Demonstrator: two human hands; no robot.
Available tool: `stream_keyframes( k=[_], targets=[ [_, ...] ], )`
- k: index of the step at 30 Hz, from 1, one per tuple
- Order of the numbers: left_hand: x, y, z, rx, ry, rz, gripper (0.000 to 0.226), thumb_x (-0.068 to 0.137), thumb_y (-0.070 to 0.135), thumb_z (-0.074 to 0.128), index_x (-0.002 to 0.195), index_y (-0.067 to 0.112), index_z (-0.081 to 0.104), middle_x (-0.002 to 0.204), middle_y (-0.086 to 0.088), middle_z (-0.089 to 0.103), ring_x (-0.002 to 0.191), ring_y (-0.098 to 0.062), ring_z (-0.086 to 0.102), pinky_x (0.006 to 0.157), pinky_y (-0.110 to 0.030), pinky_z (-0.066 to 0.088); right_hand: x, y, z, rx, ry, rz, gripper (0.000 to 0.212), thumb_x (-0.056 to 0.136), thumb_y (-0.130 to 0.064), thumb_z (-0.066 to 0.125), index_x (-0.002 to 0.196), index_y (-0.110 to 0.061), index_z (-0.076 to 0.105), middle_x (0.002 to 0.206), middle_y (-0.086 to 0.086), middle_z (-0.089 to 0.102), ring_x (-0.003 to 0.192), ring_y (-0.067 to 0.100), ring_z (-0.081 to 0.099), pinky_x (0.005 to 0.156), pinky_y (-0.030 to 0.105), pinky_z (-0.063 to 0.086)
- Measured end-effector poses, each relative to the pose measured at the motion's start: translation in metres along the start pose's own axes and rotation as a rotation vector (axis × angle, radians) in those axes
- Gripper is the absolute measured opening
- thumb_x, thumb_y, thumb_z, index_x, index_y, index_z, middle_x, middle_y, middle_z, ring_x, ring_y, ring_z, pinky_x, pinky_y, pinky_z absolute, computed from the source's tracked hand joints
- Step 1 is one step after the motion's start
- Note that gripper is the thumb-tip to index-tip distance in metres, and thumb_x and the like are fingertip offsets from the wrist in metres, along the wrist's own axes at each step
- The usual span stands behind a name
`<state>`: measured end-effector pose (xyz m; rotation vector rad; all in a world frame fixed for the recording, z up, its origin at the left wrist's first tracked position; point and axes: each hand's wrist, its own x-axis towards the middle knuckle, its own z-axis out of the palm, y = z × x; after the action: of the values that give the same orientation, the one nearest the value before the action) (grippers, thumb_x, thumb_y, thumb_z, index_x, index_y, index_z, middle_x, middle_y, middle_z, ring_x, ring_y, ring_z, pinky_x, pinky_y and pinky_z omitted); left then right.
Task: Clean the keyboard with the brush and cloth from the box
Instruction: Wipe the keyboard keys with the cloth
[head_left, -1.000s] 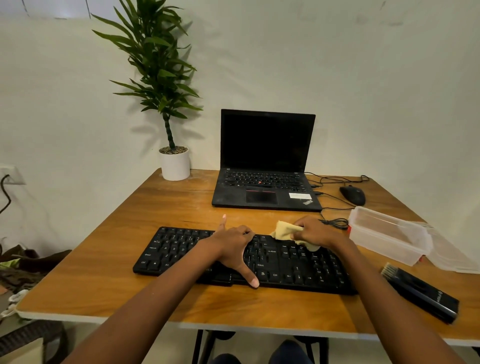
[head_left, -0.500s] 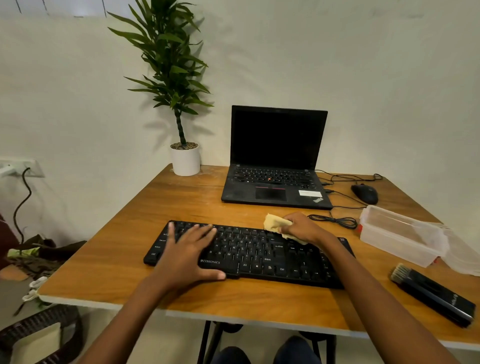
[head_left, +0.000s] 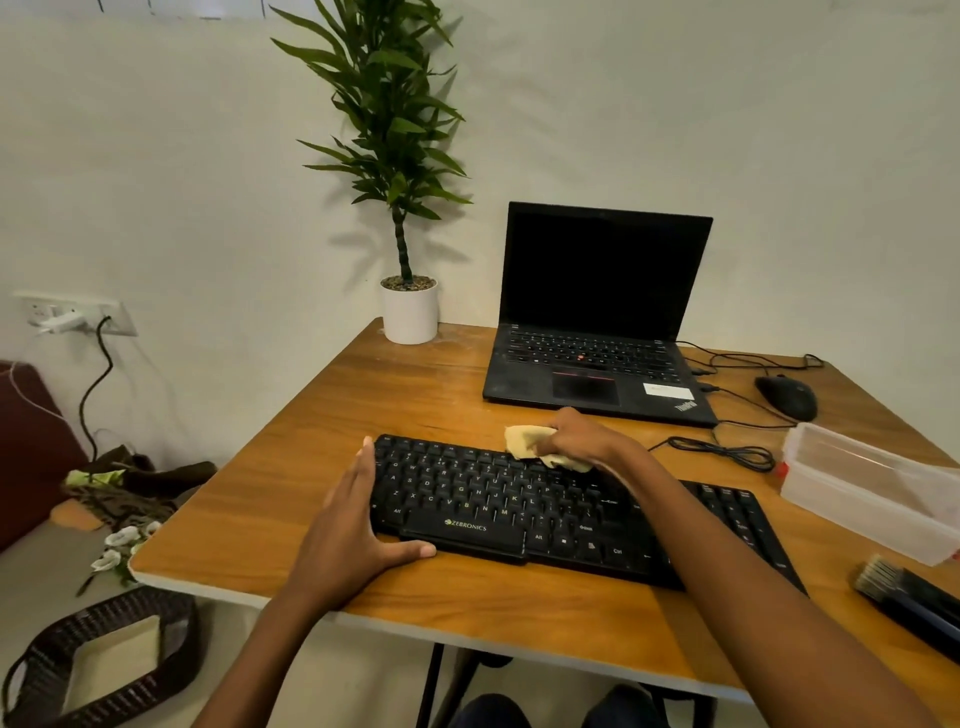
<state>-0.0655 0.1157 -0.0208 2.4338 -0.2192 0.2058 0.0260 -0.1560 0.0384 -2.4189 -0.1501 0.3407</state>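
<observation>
Centrally, fingers (head_left: 550, 448) of the right hand (head_left: 579, 439) curled round a crumpled yellow cloth (head_left: 522, 440), pressing it onto the top key rows of the black keyboard (head_left: 493, 499), just right of mid-frame. Lower and to the left, fingers (head_left: 364, 470) of the left hand (head_left: 350, 525) straight and flat against the keyboard's left end, thumb laid along its front edge; bracing only, nothing held. Keyboard lying across the middle of the table (head_left: 415, 389), slanting toward the lower right. At the lower right edge of the frame, brush (head_left: 906, 595) lying on the table, well apart from both hands. Above it, at the right edge, clear box (head_left: 872, 493), open, nothing discernible inside. Behind, toward upper right, laptop (head_left: 597, 364) and mouse (head_left: 787, 397); at top centre, potted plant (head_left: 410, 312).

Judged stage: both tools out of the box; cloth wiping under way at the back rows. Not determinable whether brushing is complete. Seemingly left to wipe: front rows and the keypad end at right.
</observation>
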Motion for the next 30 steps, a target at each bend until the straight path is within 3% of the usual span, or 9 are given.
stream_keyframes(
  k=[4,8,14,20,25,27,30],
  targets=[
    [0.000,0.000,0.000,-0.032,0.004,-0.010,0.135,0.050,0.060,0.078,0.136,0.039,-0.023,0.159,0.000,0.011,0.144,-0.023,0.018,0.111,-0.042,0.028,0.013,-0.027,0.023,0.049,-0.018,-0.022,0.023,0.089,0.000,0.052,0.108,0.013,0.055,0.078,0.004,0.054,0.062,0.009,0.048,0.047,0.011,0.039],
    [-0.001,0.000,-0.001,-0.051,0.013,-0.025,0.137,0.050,0.058,0.080,0.134,0.040,-0.026,0.159,-0.001,0.011,0.144,-0.025,0.018,0.111,-0.044,0.029,0.009,-0.013,0.009,0.010,-0.040,-0.016,0.026,0.089,-0.006,0.055,0.108,0.011,0.057,0.088,0.011,0.058,0.064,0.012,0.053,0.056,0.019,0.041],
    [-0.001,0.002,-0.002,-0.083,0.024,-0.041,0.143,0.052,0.049,0.086,0.138,0.037,-0.027,0.157,-0.002,0.020,0.142,-0.024,0.022,0.109,-0.041,0.031,-0.007,0.023,-0.021,-0.032,-0.048,0.061,0.025,0.088,-0.009,0.057,0.107,0.008,0.060,0.094,0.013,0.060,0.068,0.013,0.052,0.061,0.020,0.041],
    [0.000,0.005,-0.003,-0.092,0.025,-0.049,0.144,0.050,0.049,0.087,0.135,0.038,-0.029,0.157,-0.001,0.019,0.142,-0.023,0.022,0.110,-0.041,0.029,0.021,-0.025,0.019,0.038,-0.041,0.027,0.026,0.088,-0.003,0.055,0.109,0.012,0.055,0.093,0.014,0.056,0.062,0.011,0.052,0.050,0.015,0.040],
    [-0.001,0.004,-0.003,-0.084,0.022,-0.052,0.146,0.049,0.049,0.087,0.137,0.037,-0.028,0.156,-0.001,0.023,0.141,-0.024,0.024,0.109,-0.041,0.031,0.052,-0.070,0.063,0.125,0.009,-0.003,0.029,0.085,0.000,0.056,0.110,0.012,0.052,0.108,0.021,0.059,0.087,0.027,0.057,0.068,0.030,0.048],
    [-0.001,0.003,-0.003,-0.086,0.023,-0.057,0.147,0.049,0.050,0.088,0.140,0.034,-0.028,0.156,-0.001,0.024,0.141,-0.024,0.025,0.109,-0.041,0.031,0.053,-0.074,0.064,0.127,-0.005,-0.002,0.029,0.085,-0.001,0.057,0.111,0.011,0.052,0.104,0.021,0.058,0.083,0.023,0.055,0.065,0.026,0.045],
    [-0.001,0.002,-0.003,-0.092,0.018,-0.061,0.148,0.050,0.051,0.087,0.144,0.030,-0.026,0.156,0.000,0.023,0.141,-0.023,0.024,0.109,-0.038,0.031,0.042,-0.062,0.041,0.050,-0.068,0.009,0.016,0.087,-0.001,0.055,0.099,0.008,0.056,0.083,0.008,0.056,0.063,0.012,0.048,0.046,0.012,0.040]
  ],
)
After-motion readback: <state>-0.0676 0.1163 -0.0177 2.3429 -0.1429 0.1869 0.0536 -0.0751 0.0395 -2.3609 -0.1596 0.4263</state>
